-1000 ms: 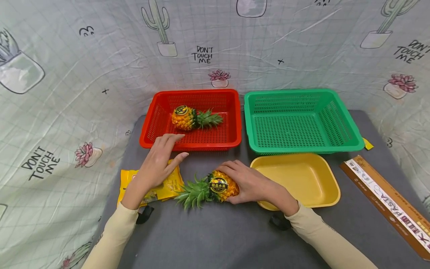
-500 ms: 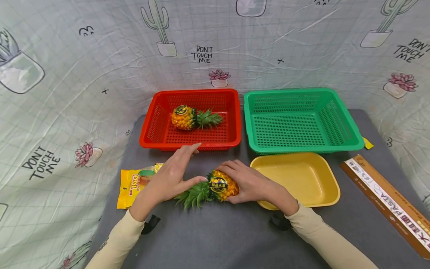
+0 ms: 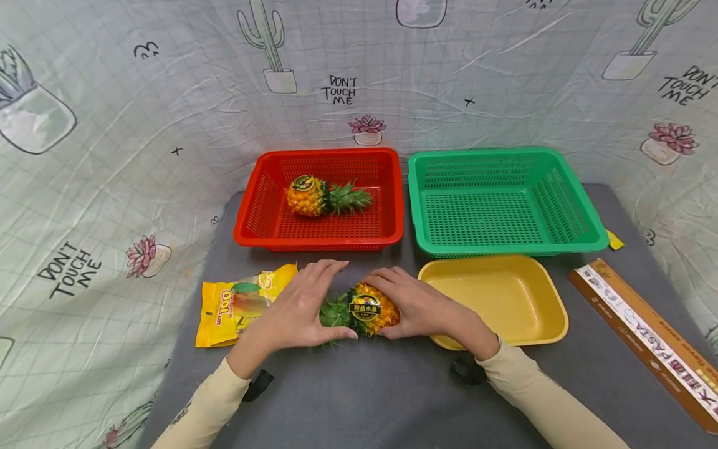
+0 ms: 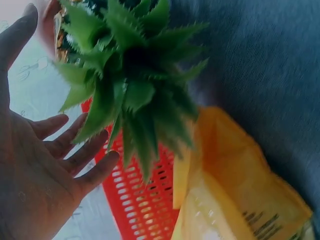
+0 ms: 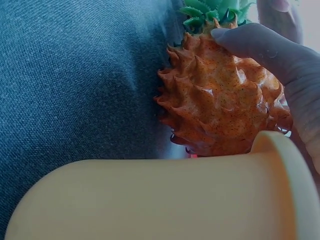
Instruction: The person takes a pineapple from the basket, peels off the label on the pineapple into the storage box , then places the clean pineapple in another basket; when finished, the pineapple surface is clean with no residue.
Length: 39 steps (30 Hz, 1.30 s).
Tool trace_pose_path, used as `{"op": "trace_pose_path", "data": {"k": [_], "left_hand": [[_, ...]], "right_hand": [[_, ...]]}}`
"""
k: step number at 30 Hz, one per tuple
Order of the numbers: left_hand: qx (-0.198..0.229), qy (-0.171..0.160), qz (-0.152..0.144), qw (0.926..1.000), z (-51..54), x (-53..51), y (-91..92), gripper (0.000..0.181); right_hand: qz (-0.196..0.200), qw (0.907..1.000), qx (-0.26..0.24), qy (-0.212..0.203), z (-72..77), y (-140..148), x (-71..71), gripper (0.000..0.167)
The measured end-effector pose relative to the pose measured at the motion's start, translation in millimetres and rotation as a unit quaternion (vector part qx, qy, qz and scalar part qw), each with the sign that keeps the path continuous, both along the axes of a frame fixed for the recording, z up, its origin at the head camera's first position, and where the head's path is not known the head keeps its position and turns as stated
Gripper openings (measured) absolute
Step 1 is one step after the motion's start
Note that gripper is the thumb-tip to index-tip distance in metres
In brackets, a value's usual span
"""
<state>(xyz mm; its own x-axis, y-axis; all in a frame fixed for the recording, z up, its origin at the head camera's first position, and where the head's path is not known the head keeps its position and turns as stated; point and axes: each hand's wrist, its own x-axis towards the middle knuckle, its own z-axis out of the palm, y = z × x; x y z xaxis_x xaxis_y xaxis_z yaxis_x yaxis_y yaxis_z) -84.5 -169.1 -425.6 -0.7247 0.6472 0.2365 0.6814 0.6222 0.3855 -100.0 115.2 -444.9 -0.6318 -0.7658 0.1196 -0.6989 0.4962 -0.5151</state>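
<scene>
A small pineapple (image 3: pixel 387 310) with a black label lies on the grey table, its green crown (image 4: pixel 130 75) pointing left. My right hand (image 3: pixel 419 305) grips its orange body from the right; the thumb (image 5: pixel 265 47) shows against the fruit in the right wrist view. Beside the crown, partly covering it in the head view, is my left hand (image 3: pixel 300 312), thumb and fingers spread apart and holding nothing. In the left wrist view its fingertips are close to the leaves; whether they touch, I cannot tell. Another pineapple (image 3: pixel 307 199) lies in the red basket (image 3: pixel 314 242).
Left of the left hand lies a yellow snack bag (image 3: pixel 247 300). A green basket (image 3: pixel 505 251) stands at the back right, with a yellow tub (image 3: pixel 493 299) before it. A long pasta box (image 3: pixel 645 343) lies far right, near a small yellow piece (image 3: pixel 614 240).
My left hand has moved right and toward me, from over the snack bag to the pineapple's crown, uncovering much of the bag. The right hand and the pineapple have stayed in place.
</scene>
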Motion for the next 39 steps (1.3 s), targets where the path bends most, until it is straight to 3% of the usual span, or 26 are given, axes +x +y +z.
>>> {"op": "trace_pose_path", "data": {"k": [9,14,32,39], "left_hand": [[0.012,-0.008,-0.002,0.9999,-14.3,2.6,8.0,0.103],[0.019,-0.031,-0.002,0.9993,-18.2,3.1,11.2,0.094],[0.004,-0.064,0.009,0.9979,-23.0,4.4,14.7,0.074],[0.001,-0.060,0.008,0.9982,-23.7,4.2,15.5,0.072]], "right_hand": [[0.000,0.9999,-0.009,-0.012,0.6,1,0.2,0.087],[-0.003,0.9998,-0.014,-0.017,0.6,0,0.5,0.087],[-0.004,0.9995,-0.021,-0.024,0.2,1,1.6,0.089],[-0.002,0.9993,-0.025,-0.027,0.0,1,2.9,0.093]]}}
